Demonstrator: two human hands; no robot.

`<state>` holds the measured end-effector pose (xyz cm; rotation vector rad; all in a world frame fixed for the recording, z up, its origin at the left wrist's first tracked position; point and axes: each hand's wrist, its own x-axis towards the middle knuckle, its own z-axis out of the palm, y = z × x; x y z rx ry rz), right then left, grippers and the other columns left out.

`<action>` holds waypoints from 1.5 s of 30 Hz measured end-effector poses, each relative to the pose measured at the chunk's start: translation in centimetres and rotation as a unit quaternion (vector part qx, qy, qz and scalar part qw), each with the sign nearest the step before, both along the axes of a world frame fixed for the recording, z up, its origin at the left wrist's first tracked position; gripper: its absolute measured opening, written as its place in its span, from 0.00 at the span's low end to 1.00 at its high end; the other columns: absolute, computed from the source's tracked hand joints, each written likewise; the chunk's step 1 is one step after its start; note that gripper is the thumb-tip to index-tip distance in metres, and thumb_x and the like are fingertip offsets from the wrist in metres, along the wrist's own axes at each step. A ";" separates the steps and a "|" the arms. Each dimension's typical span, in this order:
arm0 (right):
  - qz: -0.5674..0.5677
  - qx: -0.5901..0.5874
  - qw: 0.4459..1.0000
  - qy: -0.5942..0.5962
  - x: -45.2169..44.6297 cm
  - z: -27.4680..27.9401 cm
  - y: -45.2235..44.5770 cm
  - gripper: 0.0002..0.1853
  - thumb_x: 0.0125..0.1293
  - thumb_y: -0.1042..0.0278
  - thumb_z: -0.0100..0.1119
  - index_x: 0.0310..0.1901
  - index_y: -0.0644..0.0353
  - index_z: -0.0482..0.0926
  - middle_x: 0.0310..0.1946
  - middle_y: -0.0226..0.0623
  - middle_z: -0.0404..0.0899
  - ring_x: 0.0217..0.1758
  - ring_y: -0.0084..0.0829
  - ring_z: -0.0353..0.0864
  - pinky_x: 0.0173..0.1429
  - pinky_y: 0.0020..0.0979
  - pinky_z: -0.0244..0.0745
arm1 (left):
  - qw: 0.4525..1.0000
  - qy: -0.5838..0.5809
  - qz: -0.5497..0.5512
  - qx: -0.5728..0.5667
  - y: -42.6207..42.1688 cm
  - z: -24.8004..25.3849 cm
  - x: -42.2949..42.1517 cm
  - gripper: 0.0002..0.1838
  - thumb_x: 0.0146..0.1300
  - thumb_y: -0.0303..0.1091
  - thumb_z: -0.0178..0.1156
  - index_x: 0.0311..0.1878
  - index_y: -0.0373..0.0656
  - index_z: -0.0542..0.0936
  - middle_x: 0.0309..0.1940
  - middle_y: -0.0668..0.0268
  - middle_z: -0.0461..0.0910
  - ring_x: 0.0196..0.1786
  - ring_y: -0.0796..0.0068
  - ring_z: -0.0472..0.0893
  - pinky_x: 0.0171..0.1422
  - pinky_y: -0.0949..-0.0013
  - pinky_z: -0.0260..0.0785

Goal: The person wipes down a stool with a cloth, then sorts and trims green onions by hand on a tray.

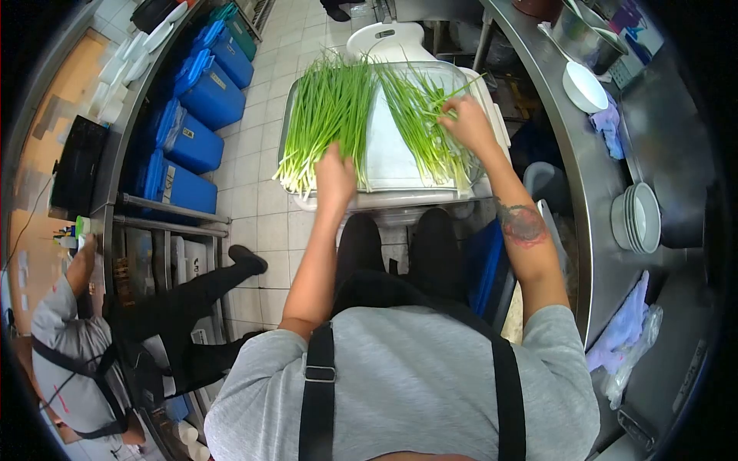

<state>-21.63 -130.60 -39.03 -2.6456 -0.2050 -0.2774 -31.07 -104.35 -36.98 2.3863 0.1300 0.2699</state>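
Note:
A large pile of green onions [327,107] lies on the left of a shallow tray [388,165], white ends toward me. My left hand [336,177] is closed over stalks at the near right edge of this pile, its fingertips partly hidden. A looser, smaller bunch of green onions [419,123] lies on the tray's right side. Above that bunch, my right hand [467,124] pinches a few green onions, whose green ends stick out past the fingers. Between the two bunches the pale tray bottom shows.
A white stool [384,38] stands behind the tray. Blue lidded bins [196,142] line the left side. A co-worker [69,361] stands at the left counter, one leg stretched into the aisle. The steel counter [565,207] on my right carries stacked bowls [636,219], a ladle [584,86] and cloths [621,330].

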 end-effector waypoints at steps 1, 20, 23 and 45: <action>0.024 -0.014 1.000 0.006 -0.2 -0.3 0.4 0.13 0.50 0.63 0.66 0.38 0.54 0.79 0.46 0.43 0.72 0.49 0.44 0.73 0.51 0.43 0.70 | 0.999 -0.033 0.008 0.039 0.7 -0.5 0.9 0.13 0.52 0.21 0.53 0.42 0.27 0.73 0.32 0.41 0.76 0.33 0.47 0.78 0.37 0.55 0.71; 0.007 -0.130 0.981 0.144 -1.6 -0.8 3.1 0.13 0.45 0.59 0.66 0.30 0.59 0.82 0.31 0.45 0.81 0.37 0.42 0.81 0.46 0.46 0.71 | 0.947 0.040 -0.133 0.289 -0.7 -1.7 0.3 0.14 0.47 0.31 0.61 0.40 0.56 0.82 0.70 0.68 0.51 0.72 0.42 0.37 0.56 0.16 0.28; 0.004 -0.033 0.987 0.155 -0.5 -1.3 1.4 0.11 0.45 0.61 0.67 0.25 0.61 0.83 0.25 0.44 0.81 0.30 0.37 0.82 0.37 0.32 0.74 | 0.946 0.024 -0.080 0.313 0.7 -3.6 0.8 0.13 0.46 0.29 0.61 0.37 0.55 0.83 0.71 0.68 0.50 0.72 0.42 0.36 0.55 0.15 0.27; 0.215 0.399 0.851 0.265 -1.5 1.7 1.9 0.07 0.60 0.66 0.60 0.32 0.61 0.81 0.23 0.24 0.76 0.25 0.13 0.69 0.28 0.17 0.62 | 0.776 0.093 -0.116 -0.612 -6.9 -1.9 4.8 0.12 0.63 0.32 0.55 0.45 0.35 0.75 0.41 0.63 0.78 0.46 0.71 0.76 0.54 0.60 0.70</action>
